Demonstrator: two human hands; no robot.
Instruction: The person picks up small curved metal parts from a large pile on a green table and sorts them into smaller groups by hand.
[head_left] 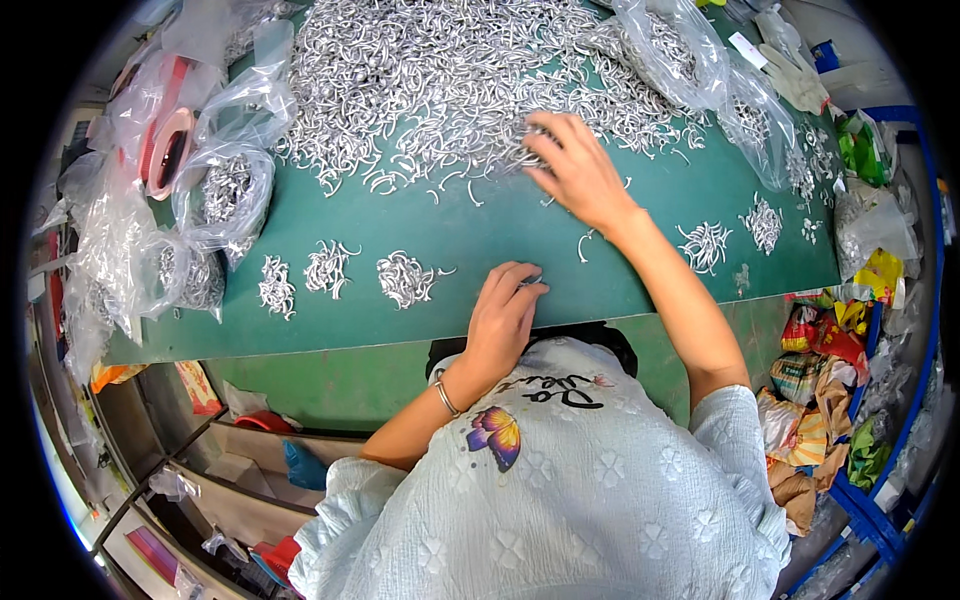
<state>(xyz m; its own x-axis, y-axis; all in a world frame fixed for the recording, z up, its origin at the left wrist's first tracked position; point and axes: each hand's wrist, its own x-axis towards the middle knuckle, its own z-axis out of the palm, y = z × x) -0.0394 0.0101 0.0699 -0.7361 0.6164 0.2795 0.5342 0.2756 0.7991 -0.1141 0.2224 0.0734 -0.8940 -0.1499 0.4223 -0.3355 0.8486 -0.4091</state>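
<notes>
Head view shows a person leaning over a green surface (420, 215) that carries a very big heap of small silver metal hooks (440, 60) at its far side. The right hand (575, 170) lies flat on the near edge of this heap, its fingers (540, 130) spread wide and pressing on the hooks, not closed around anything. The left hand (505, 315) rests at the near edge of the surface, fingers curled narrow with the tips together; it seems to pinch one or a few hooks, but they are too small for me to tell surely. Left of this hand lie three small counted piles (330, 275) in a row, well apart from each other, and more little piles (735, 235) lie at the right side. Clear plastic bags (225, 195) with hooks inside stand at the left edge, and another bag (690, 55) lies at the far right of the heap. I judge each hook to be light, stiff and smooth, so it will not bend or break, but the curved ends surely catch in one another and several come up together. A pinch with thumb and first finger on the straight part of one hook seems best; for many, a flat hand can rake them toward the body, sliding easily on the surface.
</notes>
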